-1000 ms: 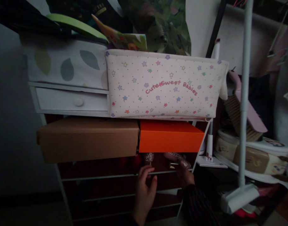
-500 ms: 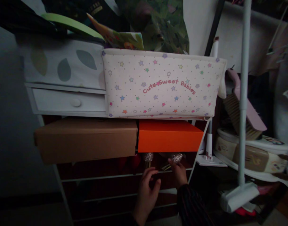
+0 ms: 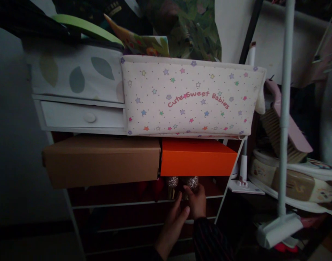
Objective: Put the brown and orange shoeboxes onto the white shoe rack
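Note:
A pair of glittery high-heeled shoes stands side by side on the rack's top shelf, gold heels facing me. My right hand (image 3: 197,203) has its fingers closed around the back of the right-hand glittery shoe (image 3: 193,181). Beside it is the left-hand glittery shoe (image 3: 172,182), upright and untouched. My left hand (image 3: 172,226) is just below and left of my right hand, fingers stretched out and thumb apart, holding nothing. To the left, red shoes (image 3: 157,187) sit in shadow on the same shelf. The toes of all the shoes are hidden.
Above the shoes, a brown cardboard box (image 3: 103,166) and an orange box (image 3: 198,163) jut out. A star-patterned fabric bin (image 3: 190,119) and a white drawer (image 3: 73,115) sit higher. At right are a pole-handled squeegee-like tool (image 3: 282,221) and a pink brush (image 3: 290,123).
My right hand has moved left with the right-hand glittery shoe, which went from tilted to upright beside its mate. My left hand has shifted slightly right. The view has turned a little.

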A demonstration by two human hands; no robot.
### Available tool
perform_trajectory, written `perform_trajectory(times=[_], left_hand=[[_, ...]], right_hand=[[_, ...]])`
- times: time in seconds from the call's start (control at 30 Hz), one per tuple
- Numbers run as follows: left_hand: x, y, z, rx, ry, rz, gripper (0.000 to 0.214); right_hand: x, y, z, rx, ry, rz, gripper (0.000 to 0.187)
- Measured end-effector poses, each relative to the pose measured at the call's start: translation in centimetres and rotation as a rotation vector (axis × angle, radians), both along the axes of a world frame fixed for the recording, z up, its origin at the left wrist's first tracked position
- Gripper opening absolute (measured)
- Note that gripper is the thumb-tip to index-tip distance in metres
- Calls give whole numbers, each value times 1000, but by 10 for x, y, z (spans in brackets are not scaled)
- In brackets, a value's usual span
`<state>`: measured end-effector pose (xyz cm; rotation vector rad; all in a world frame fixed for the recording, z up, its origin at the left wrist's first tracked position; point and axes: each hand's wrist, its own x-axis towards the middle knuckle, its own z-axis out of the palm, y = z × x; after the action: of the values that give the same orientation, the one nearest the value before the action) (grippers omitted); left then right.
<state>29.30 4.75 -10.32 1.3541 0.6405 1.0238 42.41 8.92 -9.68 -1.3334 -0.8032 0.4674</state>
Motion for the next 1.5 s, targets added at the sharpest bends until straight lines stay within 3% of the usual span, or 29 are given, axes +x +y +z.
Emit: perform_trajectory(times=[0.6, 0.93, 1.1, 1.2, 1.33, 1.4, 1.5], left_hand=[[-3, 1, -1, -39, -99, -90, 65], [-1, 3, -4, -46, -85, -81, 67], [-2, 9, -7, -12, -51, -3, 72], [-11, 6, 7, 34, -1, 50, 62], [-30, 2, 35, 79, 11, 174, 38], [-40, 1, 45, 80, -64, 216, 26], [-54, 1, 55, -16, -258, 235, 34]], right_hand=[[-5, 13, -14, -36, -177, 168, 70], [-4, 3, -7, -17, -136, 215, 68], [5, -7, 8, -29, -101, 87, 71], [6, -20, 25, -28, -38, 61, 62], [-5, -47, 52, 31, 97, 201, 42], [-13, -61, 65, 80, 218, 291, 43], [-22, -77, 82, 124, 434, 459, 50]])
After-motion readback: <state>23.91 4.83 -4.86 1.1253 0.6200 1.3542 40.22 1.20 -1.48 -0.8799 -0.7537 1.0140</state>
